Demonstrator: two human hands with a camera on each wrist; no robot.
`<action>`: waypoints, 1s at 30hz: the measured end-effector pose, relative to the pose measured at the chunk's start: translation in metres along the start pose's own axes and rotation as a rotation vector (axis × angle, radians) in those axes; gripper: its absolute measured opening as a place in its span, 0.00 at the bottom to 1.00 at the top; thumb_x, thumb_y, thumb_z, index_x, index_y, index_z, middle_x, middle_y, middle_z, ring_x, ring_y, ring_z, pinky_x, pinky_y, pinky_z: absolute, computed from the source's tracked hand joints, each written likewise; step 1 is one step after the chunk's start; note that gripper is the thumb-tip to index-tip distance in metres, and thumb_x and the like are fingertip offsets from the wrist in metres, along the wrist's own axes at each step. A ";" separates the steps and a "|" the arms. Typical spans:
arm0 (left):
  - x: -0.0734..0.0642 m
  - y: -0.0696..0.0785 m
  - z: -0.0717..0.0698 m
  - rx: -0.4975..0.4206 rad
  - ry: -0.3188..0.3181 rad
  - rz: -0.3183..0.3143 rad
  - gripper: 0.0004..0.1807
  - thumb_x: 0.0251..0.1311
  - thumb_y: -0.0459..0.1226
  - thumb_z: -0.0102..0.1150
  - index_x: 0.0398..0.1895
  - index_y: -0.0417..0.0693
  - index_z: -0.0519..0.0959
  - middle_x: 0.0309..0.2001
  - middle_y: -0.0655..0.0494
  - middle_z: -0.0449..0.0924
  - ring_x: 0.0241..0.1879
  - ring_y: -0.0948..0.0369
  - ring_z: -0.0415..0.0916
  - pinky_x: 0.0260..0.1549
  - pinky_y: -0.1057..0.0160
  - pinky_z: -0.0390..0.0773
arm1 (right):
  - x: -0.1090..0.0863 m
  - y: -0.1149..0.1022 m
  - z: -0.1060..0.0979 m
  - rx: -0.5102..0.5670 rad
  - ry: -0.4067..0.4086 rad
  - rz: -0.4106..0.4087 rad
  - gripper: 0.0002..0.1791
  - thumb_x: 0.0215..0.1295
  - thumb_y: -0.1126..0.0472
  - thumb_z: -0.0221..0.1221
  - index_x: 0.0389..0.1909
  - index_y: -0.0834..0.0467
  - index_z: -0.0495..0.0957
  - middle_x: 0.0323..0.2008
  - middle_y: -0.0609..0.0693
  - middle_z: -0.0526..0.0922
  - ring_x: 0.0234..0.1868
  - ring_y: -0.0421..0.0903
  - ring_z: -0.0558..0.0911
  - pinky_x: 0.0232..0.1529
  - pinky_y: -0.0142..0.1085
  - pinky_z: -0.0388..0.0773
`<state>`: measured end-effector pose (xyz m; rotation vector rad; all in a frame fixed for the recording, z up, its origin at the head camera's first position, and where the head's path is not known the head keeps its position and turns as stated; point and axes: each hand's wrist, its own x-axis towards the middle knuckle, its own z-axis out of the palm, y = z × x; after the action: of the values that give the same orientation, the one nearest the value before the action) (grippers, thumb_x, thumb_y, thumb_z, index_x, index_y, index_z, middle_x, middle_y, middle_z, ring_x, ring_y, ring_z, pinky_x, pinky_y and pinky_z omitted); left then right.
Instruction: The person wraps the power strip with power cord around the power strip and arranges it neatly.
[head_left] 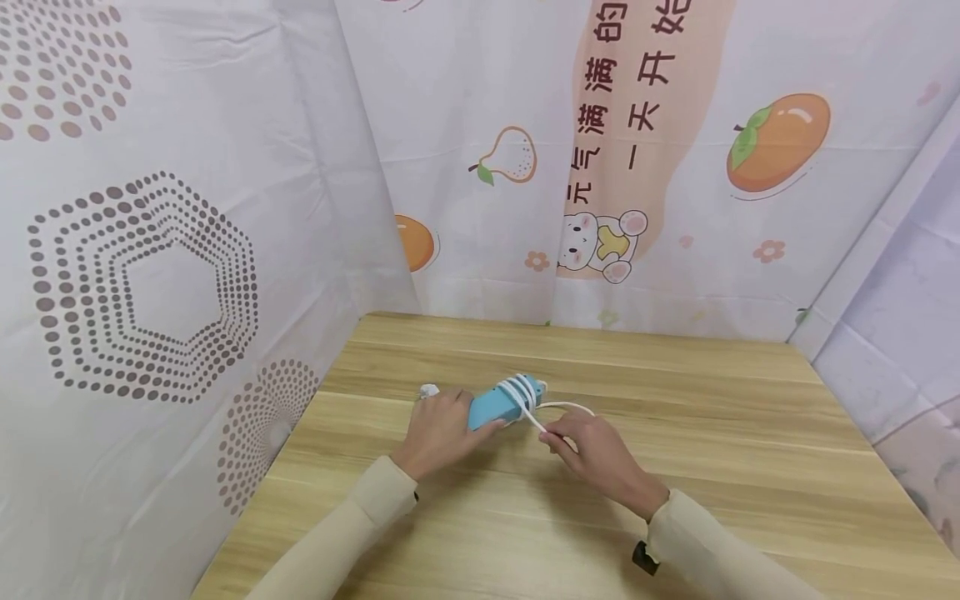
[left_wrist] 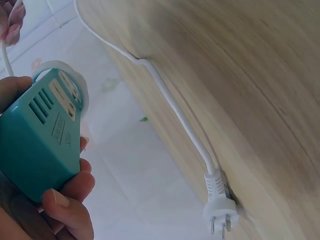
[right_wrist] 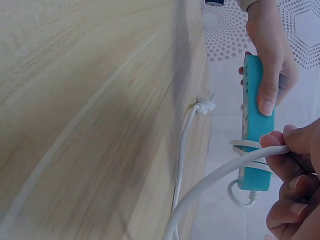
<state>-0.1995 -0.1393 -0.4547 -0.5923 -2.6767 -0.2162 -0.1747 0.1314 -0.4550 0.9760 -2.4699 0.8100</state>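
My left hand point(head_left: 444, 432) grips one end of a blue power strip point(head_left: 489, 407), thumb on one face and fingers round the other side. White cord point(head_left: 517, 392) is wound in several loops about the strip's far end. Between thumb and fingertips, my right hand point(head_left: 600, 454) pinches the cord a short way to the right of the strip. In the left wrist view, outlet slots and a grille of dark slits show on the teal casing point(left_wrist: 42, 135). The cord's free end carries a white plug point(left_wrist: 219, 207) with metal prongs, which lies on the table beyond the left hand.
The wooden table point(head_left: 720, 400) has pale curtains round it: a dotted one point(head_left: 180, 292) at the left and a fruit-printed one point(head_left: 480, 242) at the back. A slack run of cord point(right_wrist: 182, 150) lies along the tabletop between plug and right hand.
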 end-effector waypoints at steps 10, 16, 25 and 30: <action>0.001 0.003 0.000 -0.101 -0.017 -0.078 0.37 0.63 0.71 0.53 0.33 0.44 0.82 0.25 0.59 0.73 0.18 0.64 0.66 0.17 0.64 0.66 | -0.003 0.000 0.006 0.031 0.008 -0.045 0.06 0.64 0.62 0.70 0.30 0.50 0.85 0.23 0.35 0.79 0.30 0.33 0.72 0.30 0.32 0.72; 0.001 0.004 -0.001 -0.159 -0.018 -0.116 0.36 0.62 0.71 0.55 0.35 0.45 0.82 0.25 0.60 0.73 0.19 0.64 0.67 0.18 0.63 0.67 | -0.005 -0.002 0.007 0.097 -0.038 -0.013 0.07 0.67 0.62 0.68 0.30 0.48 0.84 0.24 0.34 0.78 0.28 0.31 0.71 0.29 0.30 0.71; 0.000 0.008 -0.005 -0.246 -0.052 -0.148 0.39 0.62 0.71 0.54 0.43 0.43 0.83 0.31 0.58 0.78 0.23 0.63 0.70 0.23 0.61 0.69 | -0.009 0.000 0.010 0.139 -0.058 -0.012 0.05 0.68 0.64 0.67 0.32 0.50 0.85 0.25 0.39 0.82 0.27 0.29 0.71 0.27 0.29 0.71; -0.001 0.011 -0.007 -0.308 -0.032 -0.135 0.36 0.63 0.70 0.55 0.39 0.46 0.83 0.27 0.62 0.75 0.23 0.64 0.69 0.25 0.61 0.68 | -0.012 0.000 0.010 0.202 -0.095 0.021 0.05 0.69 0.64 0.65 0.34 0.51 0.86 0.27 0.43 0.84 0.27 0.29 0.73 0.28 0.30 0.74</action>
<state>-0.1913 -0.1314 -0.4483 -0.5059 -2.7365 -0.6714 -0.1682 0.1310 -0.4691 1.0823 -2.5190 1.0601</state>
